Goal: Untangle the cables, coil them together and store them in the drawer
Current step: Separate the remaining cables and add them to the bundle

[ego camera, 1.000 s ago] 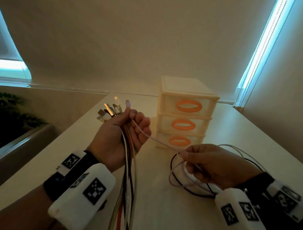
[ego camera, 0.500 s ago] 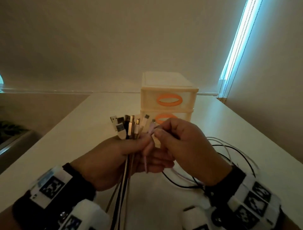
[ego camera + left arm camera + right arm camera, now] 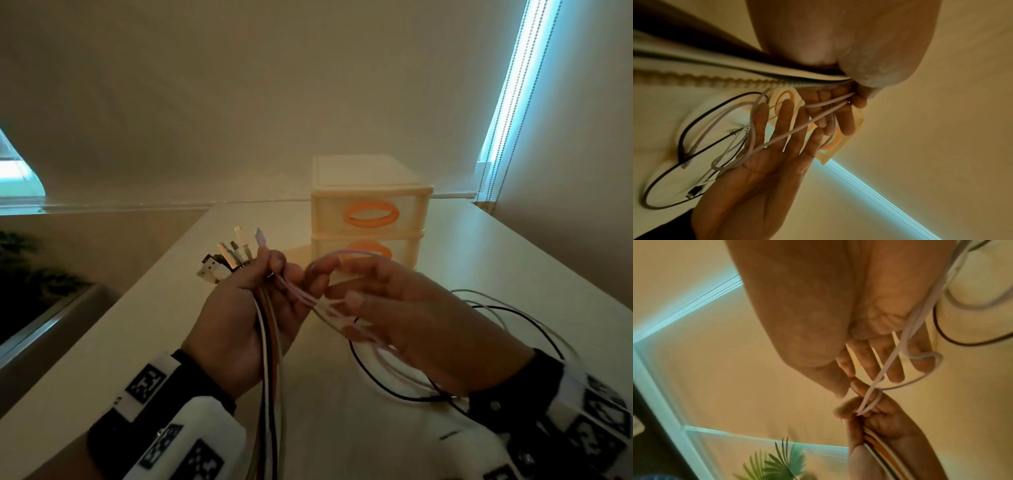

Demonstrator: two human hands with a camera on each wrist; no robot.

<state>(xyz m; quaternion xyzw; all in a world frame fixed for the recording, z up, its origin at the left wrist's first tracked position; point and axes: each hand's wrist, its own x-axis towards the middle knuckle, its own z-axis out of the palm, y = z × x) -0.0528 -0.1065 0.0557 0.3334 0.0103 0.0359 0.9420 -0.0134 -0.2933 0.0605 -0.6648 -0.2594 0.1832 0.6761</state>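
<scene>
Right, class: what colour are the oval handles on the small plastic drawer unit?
Orange, on the cream plastic drawer unit; the head view shows it best.

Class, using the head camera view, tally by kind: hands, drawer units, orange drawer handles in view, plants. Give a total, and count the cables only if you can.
Hands: 2 (left hand, right hand)
Drawer unit: 1
Orange handles: 2 in view
Plant: 1
Total: 6
Cables: bundled and overlapping, so they cannot be counted.
</scene>
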